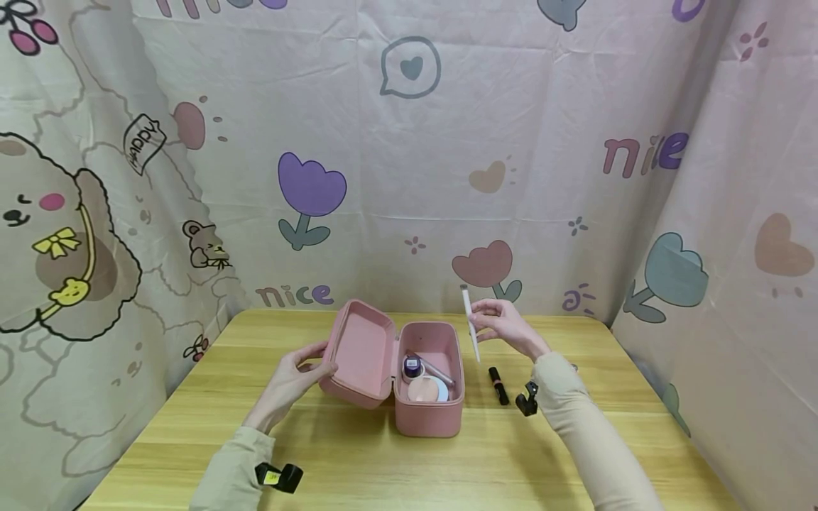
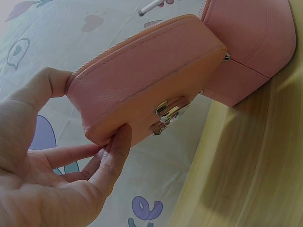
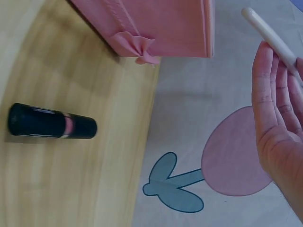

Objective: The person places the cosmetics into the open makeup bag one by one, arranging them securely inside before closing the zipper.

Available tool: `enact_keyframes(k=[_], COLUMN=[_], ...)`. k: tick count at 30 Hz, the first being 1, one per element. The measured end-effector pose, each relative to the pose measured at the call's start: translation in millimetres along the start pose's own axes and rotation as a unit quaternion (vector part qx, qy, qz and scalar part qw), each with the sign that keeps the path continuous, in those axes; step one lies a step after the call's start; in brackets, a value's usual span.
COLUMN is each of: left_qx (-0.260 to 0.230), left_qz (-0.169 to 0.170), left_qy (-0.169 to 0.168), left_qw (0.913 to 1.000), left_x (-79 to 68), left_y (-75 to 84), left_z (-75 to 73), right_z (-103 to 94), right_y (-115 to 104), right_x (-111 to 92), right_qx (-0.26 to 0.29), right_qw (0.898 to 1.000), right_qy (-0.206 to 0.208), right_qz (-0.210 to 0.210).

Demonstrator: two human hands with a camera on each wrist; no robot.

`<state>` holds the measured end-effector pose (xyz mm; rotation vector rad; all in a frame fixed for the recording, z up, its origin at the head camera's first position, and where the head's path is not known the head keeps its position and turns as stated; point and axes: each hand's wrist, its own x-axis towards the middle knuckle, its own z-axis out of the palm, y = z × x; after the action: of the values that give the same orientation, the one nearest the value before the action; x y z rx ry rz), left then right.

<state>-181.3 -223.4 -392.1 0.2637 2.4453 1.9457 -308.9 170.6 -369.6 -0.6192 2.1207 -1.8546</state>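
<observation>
A pink zippered cosmetic case stands on the table with its lid swung out to the left. My left hand grips the outer end of that lid; in the left wrist view the thumb is at the zip edge and the fingers are on its outer face. Inside the case lie a small dark-capped jar, a slim pinkish tube and a round beige compact or puff. My right hand pinches a slim white pen-like stick above the table, right of the case.
A black lipstick-like tube with a pink band lies on the wooden table, right of the case. A pink bow sits on the case's side. Patterned curtain hangs behind and at both sides of the table.
</observation>
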Motion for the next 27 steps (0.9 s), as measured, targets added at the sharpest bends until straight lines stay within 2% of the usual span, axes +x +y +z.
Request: enact_keyframes(k=[9, 21, 27], left_qx=[-0.003, -0.006, -0.008], left_qz=[-0.005, -0.01, -0.008], left_qy=[0.004, 0.007, 0.002], left_qw=[1.0, 0.9999, 0.9999], left_x=[0.7, 0.4, -0.2], left_y=[-0.8, -1.4, -0.4], left_z=[-0.4, -0.5, -0.3], right_z=[4.7, 21.9, 33.6], right_y=[-13, -8, -7], right_x=[16, 34, 40], right_qx=[-0.018, -0.043, -0.075], right_qw=[0.999, 0.996, 0.993], right_qy=[-0.037, -0.063, -0.072], right_qz=[0.027, 0.044, 0.056])
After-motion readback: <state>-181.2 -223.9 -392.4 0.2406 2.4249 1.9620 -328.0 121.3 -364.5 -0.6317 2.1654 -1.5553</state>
